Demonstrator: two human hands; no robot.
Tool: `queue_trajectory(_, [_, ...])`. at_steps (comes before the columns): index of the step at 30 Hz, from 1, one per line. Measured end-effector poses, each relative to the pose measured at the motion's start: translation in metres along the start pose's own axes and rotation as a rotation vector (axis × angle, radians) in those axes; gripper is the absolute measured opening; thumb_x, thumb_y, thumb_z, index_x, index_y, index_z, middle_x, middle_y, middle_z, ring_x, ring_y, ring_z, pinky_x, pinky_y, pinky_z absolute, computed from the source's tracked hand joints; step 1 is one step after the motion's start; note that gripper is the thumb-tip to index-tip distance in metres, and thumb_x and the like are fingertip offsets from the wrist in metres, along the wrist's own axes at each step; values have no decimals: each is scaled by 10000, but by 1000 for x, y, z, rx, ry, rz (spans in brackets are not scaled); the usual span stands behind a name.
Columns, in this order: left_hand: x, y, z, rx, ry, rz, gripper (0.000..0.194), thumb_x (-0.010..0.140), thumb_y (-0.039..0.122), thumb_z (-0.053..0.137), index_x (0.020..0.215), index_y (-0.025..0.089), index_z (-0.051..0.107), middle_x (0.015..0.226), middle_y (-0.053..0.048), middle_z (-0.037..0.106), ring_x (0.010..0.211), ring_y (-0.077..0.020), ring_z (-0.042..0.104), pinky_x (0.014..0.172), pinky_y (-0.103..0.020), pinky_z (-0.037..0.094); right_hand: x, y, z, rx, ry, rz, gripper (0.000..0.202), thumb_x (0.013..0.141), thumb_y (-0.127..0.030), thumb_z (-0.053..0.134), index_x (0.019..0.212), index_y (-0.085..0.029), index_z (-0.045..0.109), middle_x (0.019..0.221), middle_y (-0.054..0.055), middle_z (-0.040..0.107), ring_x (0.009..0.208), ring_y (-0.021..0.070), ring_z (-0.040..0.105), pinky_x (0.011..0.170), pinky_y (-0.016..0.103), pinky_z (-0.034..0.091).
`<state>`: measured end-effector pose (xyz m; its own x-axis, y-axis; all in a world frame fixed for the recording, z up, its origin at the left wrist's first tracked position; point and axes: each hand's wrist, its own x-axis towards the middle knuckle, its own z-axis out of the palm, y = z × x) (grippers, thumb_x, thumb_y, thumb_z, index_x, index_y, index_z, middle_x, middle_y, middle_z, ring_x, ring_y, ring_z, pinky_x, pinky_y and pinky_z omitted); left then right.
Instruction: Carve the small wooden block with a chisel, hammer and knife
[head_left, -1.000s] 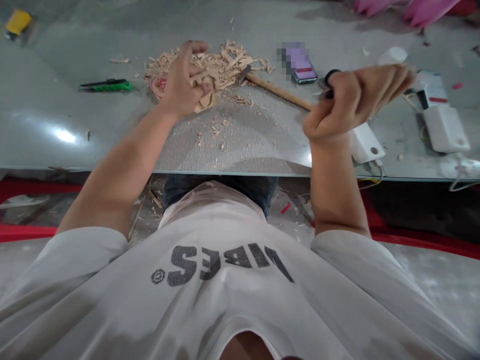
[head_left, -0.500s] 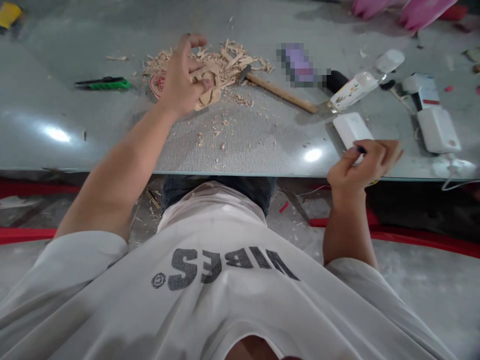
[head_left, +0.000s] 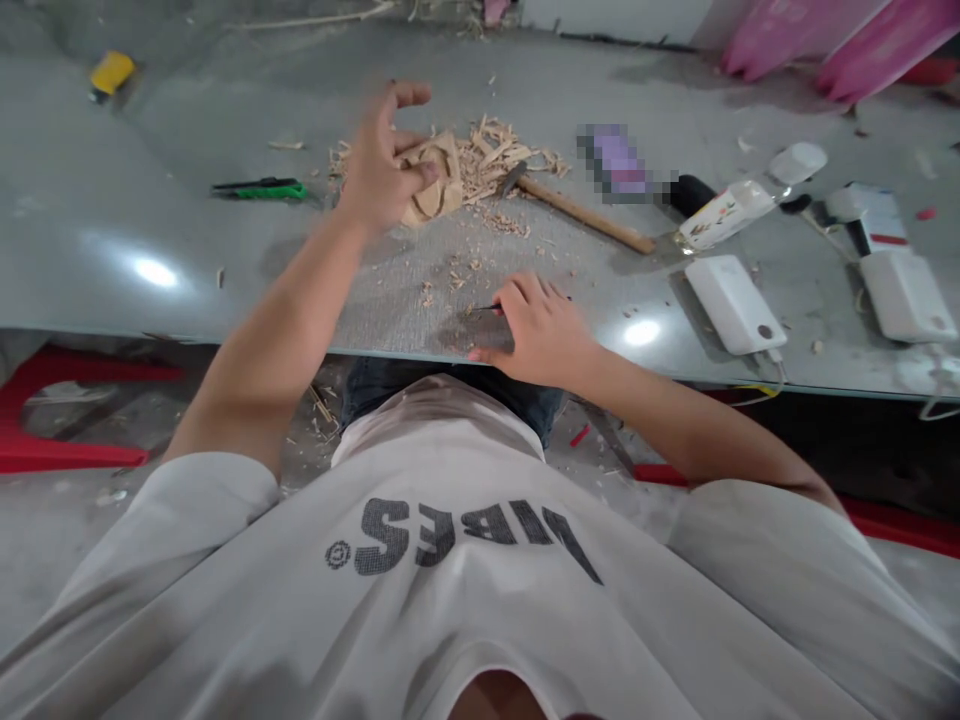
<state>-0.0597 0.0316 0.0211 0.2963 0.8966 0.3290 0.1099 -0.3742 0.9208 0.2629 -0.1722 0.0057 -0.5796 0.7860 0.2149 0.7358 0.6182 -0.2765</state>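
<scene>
My left hand (head_left: 379,165) rests on a carved pale wooden block (head_left: 442,195), its thumb lying across the top face and its index finger raised. Curved grooves show on the block, and part of it is hidden under the palm. My right hand (head_left: 544,330) is palm down above the near edge of the table, fingers curled round a thin dark pointed tool (head_left: 491,307). Only the tool's tip shows, so its exact kind is unclear. Wood shavings (head_left: 491,150) lie heaped behind and beside the block.
A hammer (head_left: 589,215) lies right of the block, a green utility knife (head_left: 262,189) to the left. Farther right are a clear bottle (head_left: 727,215), a white power bank (head_left: 735,300) with a cable and a blurred-out purple item (head_left: 619,160). A yellow object (head_left: 112,73) sits far left.
My right hand has swung left from beside the white power bank to the front of the table, carrying the dark tool. My left hand stays on the block; the view has shifted slightly.
</scene>
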Motion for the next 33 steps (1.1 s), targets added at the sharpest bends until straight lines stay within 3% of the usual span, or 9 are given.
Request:
queue_trajectory(3, [-34,39,7,89,-45,4,660,1258,170,875,1781,147,473,1172,-1,846,1166,-239,826,1330,-675,630,12,17,-10,29,65,39,581,1118,-702,910,1439,-270,692,1521,234,705,1335,497,730,1125,726,678])
queue_trajectory(7, [-101,74,39,-16,-213,76,810,1119,447,1108,1755,233,654,1594,-126,820,1492,-402,819,1366,-632,657,-4,74,-28,71,345,218,538,1146,-760,828,1430,-317,715,1453,219,706,1315,496,710,1120,771,661])
queue_trajectory(11, [-150,72,72,-117,-438,-130,926,1067,525,1117,1829,318,633,1405,-112,857,1499,-433,861,1330,-640,727,-32,113,-35,138,545,326,515,1133,-829,762,1251,-337,669,1391,212,679,1120,419,687,1099,759,619])
queue_trajectory(15, [-171,61,82,-93,-464,-154,907,1063,414,1058,1854,323,625,1469,-131,867,1542,-408,844,1370,-639,712,-51,118,-38,194,600,401,474,1091,-770,797,1188,-337,631,1352,194,647,1081,406,663,1061,717,580])
queue_trajectory(19, [-154,36,73,-7,-416,-70,882,1086,435,997,1875,363,610,1718,-158,770,1661,-429,765,1361,-647,714,-58,120,-38,193,618,472,363,1048,-578,870,1149,-357,601,1365,169,683,1071,382,652,1031,666,596])
queue_trajectory(24, [-59,-16,45,180,-287,75,812,1111,576,989,1816,363,646,1949,-160,560,1778,-487,636,1467,-770,574,-54,126,-20,157,655,462,357,954,-428,847,1133,-326,556,1278,141,679,981,324,679,1023,629,652])
queue_trajectory(27, [-17,-19,25,182,-226,68,860,1040,667,1055,1746,333,695,1939,-89,597,1797,-449,559,1574,-799,423,-52,123,-9,118,580,456,330,1026,-513,829,1179,-317,611,1320,187,702,1114,396,744,1077,693,677])
queue_trajectory(30, [-23,3,14,133,-167,45,970,889,732,1157,1688,404,718,1855,19,706,1756,-418,558,1617,-787,384,-54,117,-4,70,529,425,327,1098,-610,797,1230,-332,687,1390,236,724,1305,489,746,1098,757,691])
queue_trajectory(33, [-69,28,7,57,-124,27,927,848,780,1177,1610,436,775,1878,18,707,1644,-434,686,1513,-765,555,-56,112,-3,61,539,414,377,1131,-681,757,1278,-335,733,1402,255,723,1359,525,723,1086,777,696])
